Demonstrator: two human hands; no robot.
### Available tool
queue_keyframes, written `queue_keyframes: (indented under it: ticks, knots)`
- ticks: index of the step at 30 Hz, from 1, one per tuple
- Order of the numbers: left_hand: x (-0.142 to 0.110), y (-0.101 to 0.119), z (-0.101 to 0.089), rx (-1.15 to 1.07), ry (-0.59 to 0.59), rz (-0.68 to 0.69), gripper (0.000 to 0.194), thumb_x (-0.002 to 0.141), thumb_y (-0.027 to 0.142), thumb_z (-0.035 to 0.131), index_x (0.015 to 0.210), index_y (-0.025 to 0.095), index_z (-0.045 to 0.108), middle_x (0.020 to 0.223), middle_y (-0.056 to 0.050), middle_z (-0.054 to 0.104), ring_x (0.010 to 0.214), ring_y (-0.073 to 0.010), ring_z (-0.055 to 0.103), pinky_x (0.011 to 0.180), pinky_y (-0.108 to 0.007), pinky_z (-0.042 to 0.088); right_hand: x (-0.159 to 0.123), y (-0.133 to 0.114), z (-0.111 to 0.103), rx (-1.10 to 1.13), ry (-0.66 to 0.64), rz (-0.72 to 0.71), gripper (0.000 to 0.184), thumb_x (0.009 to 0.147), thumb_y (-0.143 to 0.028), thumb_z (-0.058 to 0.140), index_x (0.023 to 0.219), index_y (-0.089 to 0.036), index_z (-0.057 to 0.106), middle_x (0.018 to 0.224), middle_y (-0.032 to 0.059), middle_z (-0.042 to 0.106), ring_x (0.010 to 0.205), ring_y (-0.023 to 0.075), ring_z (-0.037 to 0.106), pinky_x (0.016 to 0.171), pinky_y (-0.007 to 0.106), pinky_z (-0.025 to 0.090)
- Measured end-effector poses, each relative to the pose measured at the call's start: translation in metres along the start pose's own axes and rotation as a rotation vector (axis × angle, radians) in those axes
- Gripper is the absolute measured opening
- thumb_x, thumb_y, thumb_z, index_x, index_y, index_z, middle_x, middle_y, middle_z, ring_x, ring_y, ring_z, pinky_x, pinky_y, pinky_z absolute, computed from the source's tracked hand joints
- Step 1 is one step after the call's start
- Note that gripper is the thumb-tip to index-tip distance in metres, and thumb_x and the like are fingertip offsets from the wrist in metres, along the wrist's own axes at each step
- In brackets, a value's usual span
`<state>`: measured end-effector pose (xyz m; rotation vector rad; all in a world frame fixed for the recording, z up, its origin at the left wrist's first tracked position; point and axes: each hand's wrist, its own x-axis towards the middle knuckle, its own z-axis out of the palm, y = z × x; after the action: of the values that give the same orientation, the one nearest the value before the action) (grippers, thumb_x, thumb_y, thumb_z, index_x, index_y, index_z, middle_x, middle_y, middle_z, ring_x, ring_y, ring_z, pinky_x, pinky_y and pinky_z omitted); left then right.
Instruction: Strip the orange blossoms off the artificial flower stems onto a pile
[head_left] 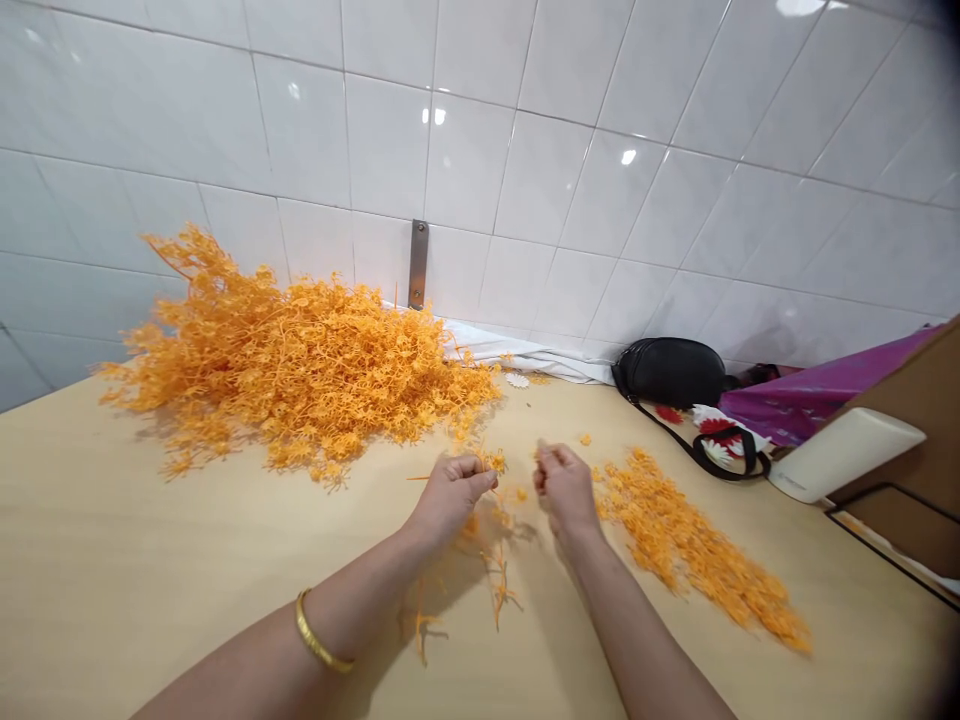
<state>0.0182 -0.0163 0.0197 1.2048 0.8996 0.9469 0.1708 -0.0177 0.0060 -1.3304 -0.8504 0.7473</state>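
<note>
My left hand (pixel 452 493) is closed in a pinch on a sprig of orange plastic flowers (pixel 491 462), with thin orange stems trailing down under it onto the table. My right hand (pixel 564 487) is closed too, fingers pressed together just right of the sprig; what it holds is too small to make out. Both hands hover over a pale wooden table (pixel 112 560). A big heap of orange plastic flower branches (pixel 300 365) lies behind my left hand. A flatter strip of small orange flower pieces (pixel 690 545) lies right of my right hand.
A black pouch with a strap (pixel 671 372) sits against the white tiled wall. Beside it lie purple cloth (pixel 817 395), red and white flowers (pixel 712 425), a white plastic piece (pixel 844 455) and a brown box (pixel 926 440). White cloth (pixel 525 352) lies along the wall.
</note>
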Motion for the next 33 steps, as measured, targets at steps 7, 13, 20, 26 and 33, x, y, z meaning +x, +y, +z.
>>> queue_keyframes:
  ticks: [7,13,20,26,33]
  knots:
    - [0.002,-0.008,-0.002,-0.109,0.051,-0.062,0.022,0.066,0.033,0.056,0.056,0.016,0.046,0.036,0.009,0.022,0.034,-0.0025,0.014,0.039,-0.021,0.008,0.01,-0.012,-0.019,0.075,-0.048,0.14,0.028,0.056,-0.032,0.062,0.078,-0.019,0.051,0.055,-0.003,0.051,0.039,0.0065,0.041,0.036,0.02,0.027]
    - [0.006,-0.01,-0.003,-0.13,0.107,-0.045,0.026,0.062,0.033,0.06,0.052,0.016,0.044,0.038,0.008,0.025,0.035,-0.0022,0.017,0.039,-0.02,0.009,-0.011,-0.022,-0.007,0.004,-0.408,0.24,0.032,0.062,-0.044,0.061,0.077,-0.017,0.055,0.059,-0.0042,0.046,0.042,0.0046,0.04,0.039,0.019,0.029]
    - [0.005,-0.012,0.001,-0.137,0.051,-0.037,0.024,0.065,0.03,0.059,0.053,0.016,0.043,0.038,0.008,0.025,0.034,-0.0019,0.017,0.038,-0.02,0.01,-0.011,-0.007,0.003,-0.178,-0.387,0.019,0.032,0.063,-0.047,0.059,0.057,-0.017,0.047,0.042,-0.0072,0.034,0.036,0.0048,0.028,0.035,0.019,0.02]
    - [0.009,-0.013,-0.008,-0.269,0.079,-0.098,0.024,0.065,0.032,0.059,0.058,0.016,0.043,0.039,0.009,0.024,0.032,-0.0012,0.015,0.036,-0.019,0.007,0.021,-0.009,-0.027,0.069,0.14,0.073,0.031,0.055,-0.045,0.062,0.057,-0.019,0.044,0.043,-0.0071,0.036,0.034,0.0051,0.03,0.034,0.02,0.02]
    - [0.012,-0.007,-0.008,-0.58,0.033,-0.274,0.011,0.074,0.02,0.048,0.068,0.016,0.04,0.044,0.008,0.031,0.032,-0.0013,0.024,0.035,-0.015,0.011,-0.005,-0.019,-0.011,-0.06,-0.424,0.153,0.035,0.059,-0.035,0.062,0.088,-0.016,0.059,0.049,-0.0054,0.045,0.042,0.0061,0.038,0.042,0.02,0.026]
